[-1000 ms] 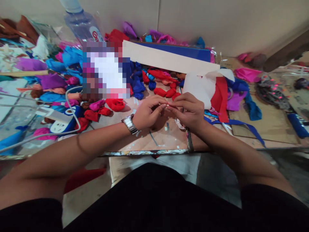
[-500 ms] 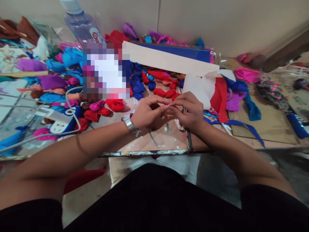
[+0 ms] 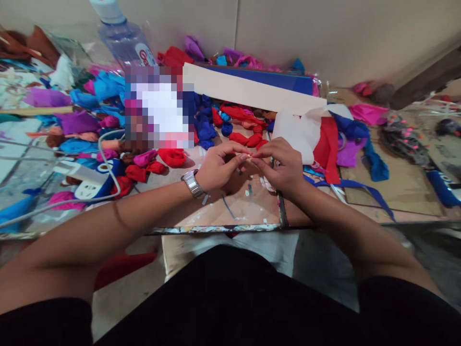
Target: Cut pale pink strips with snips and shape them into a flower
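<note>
Over the front middle of the table, my left hand [image 3: 221, 166] and my right hand [image 3: 283, 163] meet at their fingertips. Each pinches thumb against fingers. A tiny pale bit shows between the two pinches, too small to name. A metal watch [image 3: 193, 184] sits on my left wrist. Just beyond my hands lie twisted red cloth pieces [image 3: 248, 139]. Beside my right hand is a white sheet [image 3: 293, 137], with a flat red cloth strip [image 3: 327, 151] to its right. A crumpled whitish scrap [image 3: 265, 184] lies under my right hand.
At left, a power strip [image 3: 90, 185] with a grey cable lies among several coloured cloth bundles [image 3: 77, 122]. A plastic bottle [image 3: 120, 41] stands at the back, near a long cream board [image 3: 252, 91]. A blue ribbon [image 3: 370, 190] and cardboard [image 3: 399, 194] lie at right.
My left thumb has shifted slightly at the fingertips, and a small pale bit now shows between the hands. Both arms stay in nearly the same place.
</note>
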The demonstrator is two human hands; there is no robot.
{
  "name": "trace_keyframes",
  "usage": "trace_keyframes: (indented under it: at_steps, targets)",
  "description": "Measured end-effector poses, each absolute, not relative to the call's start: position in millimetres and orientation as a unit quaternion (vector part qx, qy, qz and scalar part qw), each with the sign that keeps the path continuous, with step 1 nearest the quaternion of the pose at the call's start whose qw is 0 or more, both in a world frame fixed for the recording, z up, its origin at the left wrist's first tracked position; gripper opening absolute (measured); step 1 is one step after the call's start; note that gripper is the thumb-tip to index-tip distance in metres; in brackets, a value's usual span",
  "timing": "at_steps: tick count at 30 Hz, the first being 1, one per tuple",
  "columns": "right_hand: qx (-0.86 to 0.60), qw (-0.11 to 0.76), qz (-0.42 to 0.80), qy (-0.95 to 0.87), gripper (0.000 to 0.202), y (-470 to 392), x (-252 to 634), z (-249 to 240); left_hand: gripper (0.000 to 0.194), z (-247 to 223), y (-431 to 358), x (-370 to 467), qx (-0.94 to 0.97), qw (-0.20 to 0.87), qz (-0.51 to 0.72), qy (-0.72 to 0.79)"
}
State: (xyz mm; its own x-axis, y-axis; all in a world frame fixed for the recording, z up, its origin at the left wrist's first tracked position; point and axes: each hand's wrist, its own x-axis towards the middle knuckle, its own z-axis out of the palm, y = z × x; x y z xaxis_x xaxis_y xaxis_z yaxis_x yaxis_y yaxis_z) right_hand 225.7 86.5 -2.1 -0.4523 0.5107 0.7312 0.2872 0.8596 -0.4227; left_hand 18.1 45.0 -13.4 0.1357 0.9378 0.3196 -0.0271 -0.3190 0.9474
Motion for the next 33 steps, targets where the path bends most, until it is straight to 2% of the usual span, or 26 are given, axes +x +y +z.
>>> trace_keyframes:
  at_steps: [4, 13, 23, 33]
  targets:
    - [-0.246, 0.442, 0.133, -0.852, 0.021, 85.5, 224.9, -2.6, 0.034, -13.4, 43.2, 18.7, 0.619, 0.433, 0.532, 0.383]
    - [-0.263, 0.451, 0.130, -0.843, 0.020, 84.4, 224.7, -3.0, 0.030, -17.6, 40.4, 18.9, 0.670, 0.348, 0.521, 0.398]
    - [-0.276, 0.465, 0.132, -0.831, 0.023, 82.6, 223.1, -1.5, 0.031, -16.8, 39.6, 21.7, 0.597, 0.435, 0.548, 0.392]
    - [-0.280, 0.479, 0.123, -0.823, 0.023, 86.2, 225.9, -4.5, 0.028, -20.9, 39.4, 20.6, 0.633, 0.409, 0.534, 0.383]
